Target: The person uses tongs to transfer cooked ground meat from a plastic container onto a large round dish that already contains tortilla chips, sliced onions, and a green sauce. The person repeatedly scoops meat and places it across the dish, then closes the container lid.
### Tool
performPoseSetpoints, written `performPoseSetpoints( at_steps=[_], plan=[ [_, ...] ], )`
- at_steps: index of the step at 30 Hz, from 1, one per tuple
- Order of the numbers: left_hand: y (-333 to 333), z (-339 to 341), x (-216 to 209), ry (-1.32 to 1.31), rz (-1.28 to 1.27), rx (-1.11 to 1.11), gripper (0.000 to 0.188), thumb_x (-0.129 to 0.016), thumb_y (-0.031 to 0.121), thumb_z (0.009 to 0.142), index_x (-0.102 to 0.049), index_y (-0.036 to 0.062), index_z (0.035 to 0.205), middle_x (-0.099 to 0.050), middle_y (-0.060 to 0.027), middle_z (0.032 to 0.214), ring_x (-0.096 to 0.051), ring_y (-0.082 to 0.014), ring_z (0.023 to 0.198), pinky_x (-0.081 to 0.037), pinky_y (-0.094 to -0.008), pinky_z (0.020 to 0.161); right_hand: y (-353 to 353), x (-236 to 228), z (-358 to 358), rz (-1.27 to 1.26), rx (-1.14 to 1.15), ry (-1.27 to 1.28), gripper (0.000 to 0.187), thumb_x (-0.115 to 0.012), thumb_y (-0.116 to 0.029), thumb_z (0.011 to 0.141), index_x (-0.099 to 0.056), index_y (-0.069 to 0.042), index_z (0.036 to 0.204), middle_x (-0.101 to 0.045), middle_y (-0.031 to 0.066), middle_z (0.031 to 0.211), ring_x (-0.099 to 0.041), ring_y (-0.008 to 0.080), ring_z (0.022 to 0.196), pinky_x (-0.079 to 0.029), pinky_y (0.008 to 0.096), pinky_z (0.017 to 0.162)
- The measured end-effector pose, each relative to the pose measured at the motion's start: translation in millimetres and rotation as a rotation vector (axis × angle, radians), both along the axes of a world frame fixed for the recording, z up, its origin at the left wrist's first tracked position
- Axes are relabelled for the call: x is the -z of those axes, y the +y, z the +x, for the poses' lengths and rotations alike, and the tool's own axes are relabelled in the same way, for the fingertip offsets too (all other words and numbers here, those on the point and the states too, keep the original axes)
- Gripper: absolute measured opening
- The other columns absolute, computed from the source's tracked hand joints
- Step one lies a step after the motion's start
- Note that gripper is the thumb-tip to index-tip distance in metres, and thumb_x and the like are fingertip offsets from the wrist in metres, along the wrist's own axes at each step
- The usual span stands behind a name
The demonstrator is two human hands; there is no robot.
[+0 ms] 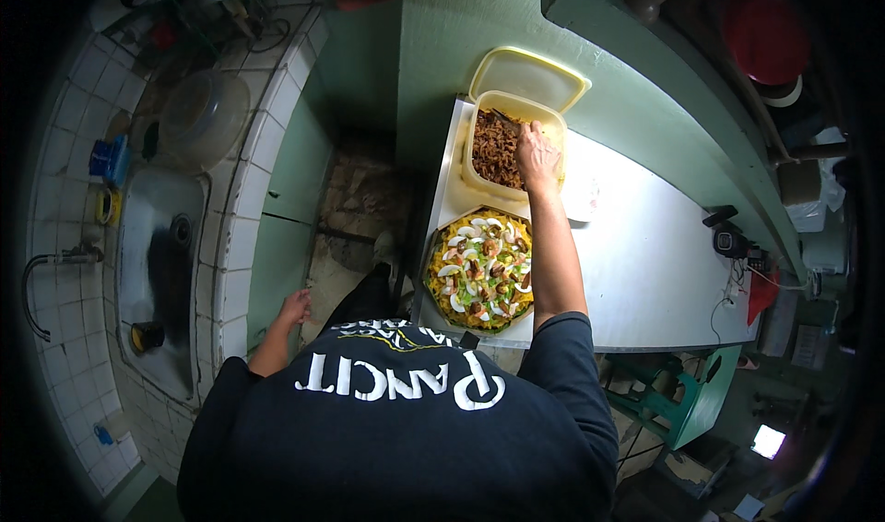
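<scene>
My right hand reaches into a pale yellow plastic container on the table. It holds brown, crispy-looking shredded pieces. The fingers are closed, and a thin dark thing shows by the fingertips; whether it is a utensil is unclear. Just nearer to me lies an octagonal platter of yellow noodles, topped with egg slices, chopped greens and brown bits. My right forearm passes along its right edge. Low at my left side hangs my left hand, loosely open with nothing in it, apart from the food.
The container's lid leans behind it against the green wall. A white tabletop stretches right, toward a small black device with cables. Green plastic stools stand below. On the left are a tiled counter and a sink.
</scene>
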State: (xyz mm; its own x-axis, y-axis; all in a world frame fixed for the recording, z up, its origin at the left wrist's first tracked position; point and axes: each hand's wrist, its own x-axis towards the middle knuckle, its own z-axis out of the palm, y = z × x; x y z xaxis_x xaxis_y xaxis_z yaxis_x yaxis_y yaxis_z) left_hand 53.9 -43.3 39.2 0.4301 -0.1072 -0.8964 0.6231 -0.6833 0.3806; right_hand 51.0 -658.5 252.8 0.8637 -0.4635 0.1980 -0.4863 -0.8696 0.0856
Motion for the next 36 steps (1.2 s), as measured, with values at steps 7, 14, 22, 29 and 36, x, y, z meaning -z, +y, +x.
performPoseSetpoints(
  at_steps=[7, 14, 22, 29, 36],
  plan=[
    [16, -15, 4, 0.035, 0.027, 0.047, 0.047, -0.051, 0.032, 0.094, -0.046, 0.0192, 0.138, -0.061, -0.0011, 0.11, -0.058, -0.0141, 0.082, -0.044, -0.0334, 0.065, 3, -42, -72, 0.328, 0.247, -0.362, 0.023, -0.05, -0.032, 0.096, -0.067, -0.017, 0.1, -0.069, 0.0102, 0.093, -0.067, 0.0345, 0.08, -0.051, 0.0453, 0.071],
    [29, -31, 27, 0.032, 0.058, 0.161, 0.044, -0.052, 0.032, 0.093, -0.049, 0.0202, 0.135, -0.062, 0.0018, 0.104, -0.058, -0.0136, 0.078, -0.044, -0.0349, 0.065, 63, -70, -232, 0.645, 0.148, -0.641, 0.021, -0.055, -0.014, 0.096, -0.068, 0.001, 0.099, -0.064, 0.0121, 0.079, -0.06, 0.0181, 0.072, -0.047, 0.0299, 0.067],
    [-7, -38, 10, 0.036, 0.072, 0.249, 0.042, -0.053, 0.031, 0.094, -0.05, 0.021, 0.135, -0.062, 0.0018, 0.103, -0.057, -0.0132, 0.074, -0.045, -0.0329, 0.062, 158, -21, -348, 1.12, 0.429, -0.504, 0.023, -0.057, -0.018, 0.096, -0.069, 0.001, 0.101, -0.063, 0.0049, 0.075, -0.057, 0.0105, 0.073, -0.046, 0.0247, 0.067],
    [-21, -45, 4, 0.022, 0.075, 0.261, 0.042, -0.053, 0.029, 0.093, -0.05, 0.0217, 0.135, -0.061, 0.001, 0.105, -0.057, -0.0122, 0.075, -0.044, -0.0295, 0.058, 203, -15, -341, 0.65, 0.251, -0.305, 0.016, -0.057, -0.017, 0.094, -0.068, -0.007, 0.098, -0.062, 0.0097, 0.082, -0.063, 0.0287, 0.068, -0.049, 0.0354, 0.061],
    [-7, -52, -3, 0.043, 0.051, 0.218, 0.044, -0.051, 0.028, 0.093, -0.049, 0.0211, 0.137, -0.062, 0.0014, 0.105, -0.056, -0.0111, 0.073, -0.043, -0.0294, 0.058, 200, -43, -332, 0.598, 0.219, -0.335, 0.015, -0.058, -0.016, 0.093, -0.067, -0.006, 0.099, -0.061, 0.0099, 0.085, -0.064, 0.0306, 0.071, -0.049, 0.0376, 0.061]
  ],
)
